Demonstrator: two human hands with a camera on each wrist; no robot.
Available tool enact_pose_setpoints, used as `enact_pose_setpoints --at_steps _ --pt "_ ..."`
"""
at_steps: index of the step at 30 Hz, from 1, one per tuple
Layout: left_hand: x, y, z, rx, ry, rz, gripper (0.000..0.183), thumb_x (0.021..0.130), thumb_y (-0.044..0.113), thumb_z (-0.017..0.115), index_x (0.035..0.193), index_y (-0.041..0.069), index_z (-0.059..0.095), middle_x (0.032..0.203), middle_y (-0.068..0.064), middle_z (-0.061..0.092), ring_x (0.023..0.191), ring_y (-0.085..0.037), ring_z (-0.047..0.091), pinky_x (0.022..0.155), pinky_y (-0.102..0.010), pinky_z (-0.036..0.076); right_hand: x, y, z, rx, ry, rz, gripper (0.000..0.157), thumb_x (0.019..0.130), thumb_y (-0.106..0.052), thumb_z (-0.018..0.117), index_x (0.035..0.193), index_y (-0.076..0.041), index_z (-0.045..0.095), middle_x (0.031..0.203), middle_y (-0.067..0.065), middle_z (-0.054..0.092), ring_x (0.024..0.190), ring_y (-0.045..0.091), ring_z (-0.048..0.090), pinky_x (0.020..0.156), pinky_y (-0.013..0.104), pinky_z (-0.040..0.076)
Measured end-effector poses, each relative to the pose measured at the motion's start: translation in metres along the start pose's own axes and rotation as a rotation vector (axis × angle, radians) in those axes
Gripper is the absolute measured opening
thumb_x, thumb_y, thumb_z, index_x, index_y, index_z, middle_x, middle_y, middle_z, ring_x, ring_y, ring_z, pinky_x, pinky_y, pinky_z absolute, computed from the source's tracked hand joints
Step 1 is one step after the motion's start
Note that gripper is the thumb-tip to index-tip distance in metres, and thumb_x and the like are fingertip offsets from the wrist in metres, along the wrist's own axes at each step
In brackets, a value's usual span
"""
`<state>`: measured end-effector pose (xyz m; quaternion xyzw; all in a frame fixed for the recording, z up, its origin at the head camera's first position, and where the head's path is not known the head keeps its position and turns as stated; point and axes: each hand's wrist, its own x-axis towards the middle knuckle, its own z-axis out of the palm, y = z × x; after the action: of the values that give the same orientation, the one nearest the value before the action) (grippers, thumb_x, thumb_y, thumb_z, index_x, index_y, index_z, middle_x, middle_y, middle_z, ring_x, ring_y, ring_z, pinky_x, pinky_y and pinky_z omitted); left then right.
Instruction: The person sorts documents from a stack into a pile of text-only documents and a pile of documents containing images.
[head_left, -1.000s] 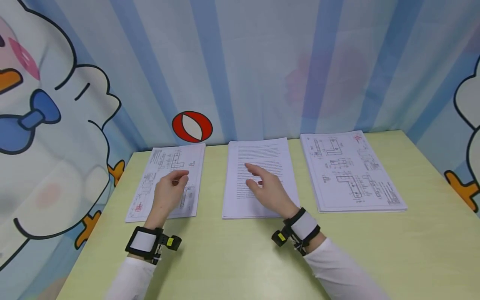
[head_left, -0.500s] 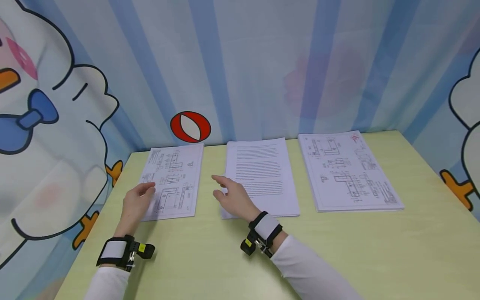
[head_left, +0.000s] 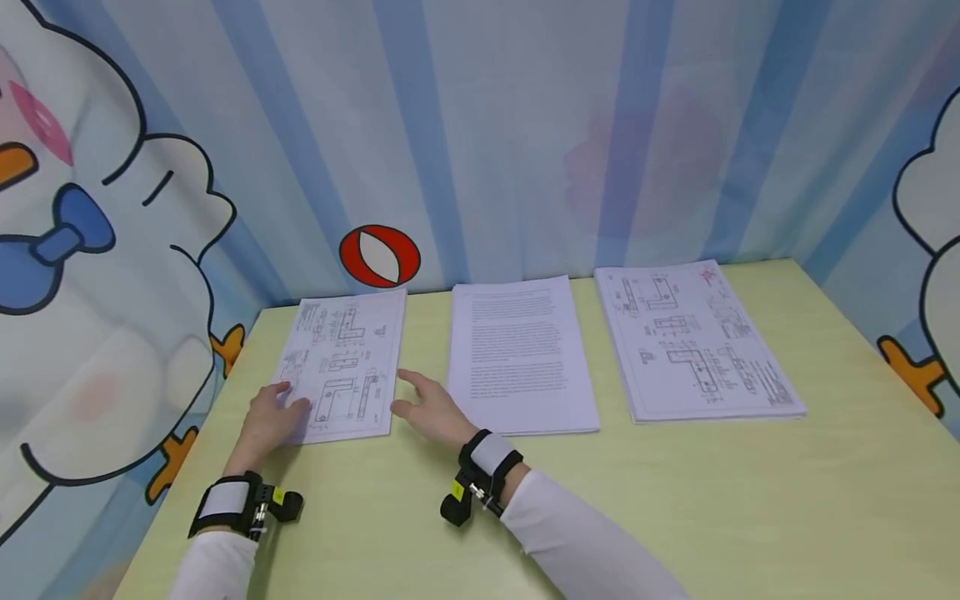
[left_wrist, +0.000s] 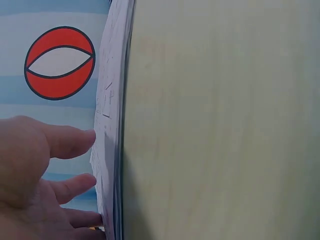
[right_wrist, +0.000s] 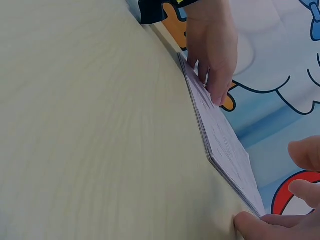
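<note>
A stack of printed drawing sheets (head_left: 348, 400) lies at the left of the table. My left hand (head_left: 264, 423) is at its left front side, thumb and fingers spread apart over the paper's edge. On the other side, my right hand (head_left: 438, 414) has its fingertips right at the stack's right edge. In the right wrist view both hands flank the stack, the left hand (right_wrist: 215, 50) at the far end and the right hand (right_wrist: 300, 222) at the near corner. The left wrist view shows the paper stack (left_wrist: 112, 100) edge-on beside the left hand's extended fingers.
A stack of text pages (head_left: 517, 412) lies in the middle, just beyond the right hand. Farther right is another stack of drawing sheets (head_left: 697, 333). The pale table (head_left: 360, 533) meets a striped cartoon curtain (head_left: 510, 125) at the back.
Both hands have moved left: the right from over the middle text pages to the left stack's right edge, the left from above the drawings to their left side. The stacks stay put.
</note>
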<state>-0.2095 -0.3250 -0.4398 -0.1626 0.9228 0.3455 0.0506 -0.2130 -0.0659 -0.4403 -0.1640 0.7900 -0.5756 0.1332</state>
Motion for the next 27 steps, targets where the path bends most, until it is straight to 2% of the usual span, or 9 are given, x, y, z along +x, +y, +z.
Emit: enact_pose_setpoints --at_steps 3,8,14,17,22,25,27 --pt "0.000 -0.001 -0.001 0.024 -0.018 -0.005 0.066 0.093 0.030 0.044 0.141 -0.005 0.016 0.145 -0.034 0.006 0.123 -0.050 0.022 0.100 -0.065 0.021 0.003 -0.001 0.003 0.022 -0.015 0.004 0.057 0.088 -0.023 0.055 0.140 -0.013 0.034 0.143 0.007 0.037 0.129 0.024 0.031 0.105 0.044 0.030" --pt "-0.001 -0.002 -0.003 0.061 -0.083 -0.015 0.070 0.092 0.034 0.045 0.142 -0.004 0.013 0.146 -0.033 -0.009 0.128 -0.054 0.006 0.099 -0.069 0.013 0.008 0.000 0.009 0.071 -0.031 0.045 0.058 0.088 -0.025 0.055 0.141 -0.016 0.033 0.145 0.007 0.033 0.130 0.027 0.030 0.106 0.041 0.029" --pt "0.001 -0.001 -0.001 0.053 -0.122 -0.030 0.074 0.092 0.039 0.045 0.144 0.001 0.009 0.146 -0.026 -0.018 0.128 -0.050 -0.015 0.098 -0.072 0.003 0.014 0.003 0.012 0.231 -0.025 0.112 0.064 0.085 -0.027 0.060 0.141 -0.018 0.032 0.145 0.005 0.034 0.130 0.017 0.031 0.106 0.035 0.029" --pt "0.001 -0.001 0.000 0.058 -0.114 -0.030 0.073 0.092 0.039 0.045 0.144 0.001 0.009 0.147 -0.026 -0.017 0.128 -0.051 -0.015 0.098 -0.072 0.003 0.015 0.002 0.010 0.371 -0.001 0.160 0.068 0.082 -0.024 0.063 0.141 -0.016 0.032 0.144 0.009 0.035 0.127 0.017 0.035 0.102 0.036 0.035" --pt "-0.001 0.002 0.002 0.061 -0.097 -0.017 0.072 0.092 0.037 0.045 0.144 0.001 0.011 0.148 -0.029 -0.009 0.129 -0.052 -0.008 0.097 -0.072 0.007 0.019 0.003 0.005 0.679 0.030 0.200 0.073 0.082 -0.011 0.062 0.143 -0.010 0.024 0.136 0.021 0.042 0.115 0.026 0.048 0.093 0.041 0.044" --pt "-0.002 0.003 0.003 0.055 -0.094 -0.012 0.071 0.092 0.037 0.046 0.143 0.000 0.012 0.148 -0.030 -0.004 0.129 -0.053 -0.002 0.098 -0.071 0.010 0.021 0.005 0.002 0.724 0.027 0.209 0.075 0.082 -0.009 0.061 0.144 -0.008 0.019 0.126 0.020 0.051 0.108 0.028 0.053 0.091 0.041 0.045" --pt "-0.002 0.004 0.003 0.049 -0.094 -0.015 0.071 0.092 0.037 0.046 0.143 0.000 0.013 0.148 -0.030 -0.003 0.129 -0.053 0.002 0.099 -0.070 0.012 0.021 0.005 0.002 0.721 0.017 0.213 0.075 0.083 -0.009 0.060 0.145 -0.007 0.016 0.125 0.020 0.053 0.108 0.027 0.053 0.091 0.040 0.045"
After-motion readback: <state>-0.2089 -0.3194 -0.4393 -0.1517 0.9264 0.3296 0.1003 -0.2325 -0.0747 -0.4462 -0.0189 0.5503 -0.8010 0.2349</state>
